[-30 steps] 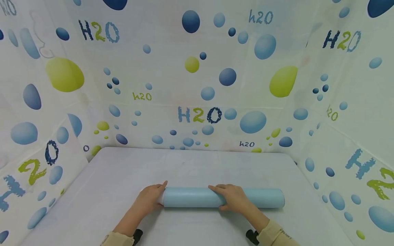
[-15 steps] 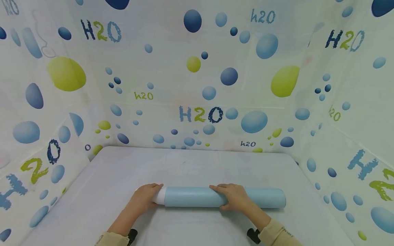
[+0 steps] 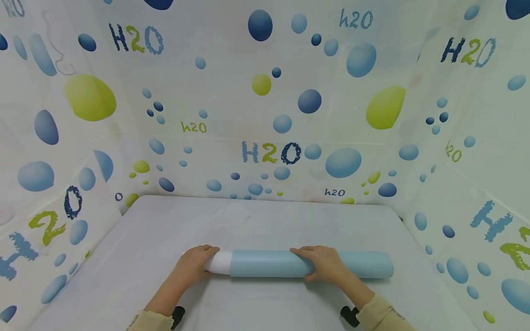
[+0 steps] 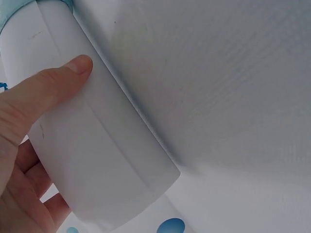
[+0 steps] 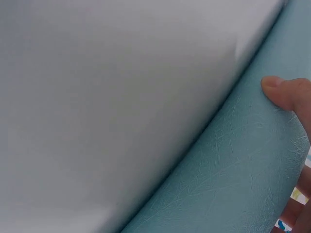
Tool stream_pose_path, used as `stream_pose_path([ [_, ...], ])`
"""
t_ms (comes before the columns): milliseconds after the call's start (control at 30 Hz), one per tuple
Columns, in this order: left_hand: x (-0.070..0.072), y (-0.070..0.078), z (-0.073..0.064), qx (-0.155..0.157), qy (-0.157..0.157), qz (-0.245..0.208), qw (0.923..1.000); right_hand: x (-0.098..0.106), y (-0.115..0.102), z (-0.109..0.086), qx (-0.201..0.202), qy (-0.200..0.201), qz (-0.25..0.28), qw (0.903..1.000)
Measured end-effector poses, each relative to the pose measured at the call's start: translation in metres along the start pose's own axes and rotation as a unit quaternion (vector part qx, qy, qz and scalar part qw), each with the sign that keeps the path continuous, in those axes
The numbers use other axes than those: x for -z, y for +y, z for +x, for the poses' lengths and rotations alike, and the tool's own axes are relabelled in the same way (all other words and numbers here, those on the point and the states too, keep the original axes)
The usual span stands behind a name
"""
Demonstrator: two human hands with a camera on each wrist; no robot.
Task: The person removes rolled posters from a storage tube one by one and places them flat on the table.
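A light blue roll (image 3: 265, 264) lies crosswise on the table, and a white tube (image 3: 221, 263) sticks out of its left end. My left hand (image 3: 193, 266) grips this tube near its outer end; in the left wrist view the thumb lies across the white surface (image 4: 112, 160) and the fingers curl beneath the far side. Around the middle of the blue roll, my right hand (image 3: 325, 265) has its thumb on one side and its fingers on the other. Fine creases mark the blue surface (image 5: 218, 170) in the right wrist view.
A white cover lies over the table (image 3: 265, 220). White sheets with blue and green drops and H2O lettering form a back wall (image 3: 232, 92) and side walls. Dark straps (image 3: 349, 316) show at the wrists.
More of the white tube shows out of the blue roll. My left hand first shifted left along with the tube; then my right hand and the blue roll shifted right.
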State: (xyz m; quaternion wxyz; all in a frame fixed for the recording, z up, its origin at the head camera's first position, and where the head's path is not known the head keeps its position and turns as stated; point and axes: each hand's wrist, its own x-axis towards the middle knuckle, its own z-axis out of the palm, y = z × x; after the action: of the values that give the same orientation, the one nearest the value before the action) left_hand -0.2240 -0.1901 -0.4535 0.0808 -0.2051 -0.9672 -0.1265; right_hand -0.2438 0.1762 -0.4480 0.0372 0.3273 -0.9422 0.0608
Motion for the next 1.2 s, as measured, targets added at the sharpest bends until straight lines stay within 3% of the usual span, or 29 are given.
stream_pose_path([
  [1200, 0.0, -0.014, -0.008, -0.002, 0.033, 0.016, 0.9993, 0.006, 0.042, -0.041, -0.018, 0.001, 0.019, 0.9996],
])
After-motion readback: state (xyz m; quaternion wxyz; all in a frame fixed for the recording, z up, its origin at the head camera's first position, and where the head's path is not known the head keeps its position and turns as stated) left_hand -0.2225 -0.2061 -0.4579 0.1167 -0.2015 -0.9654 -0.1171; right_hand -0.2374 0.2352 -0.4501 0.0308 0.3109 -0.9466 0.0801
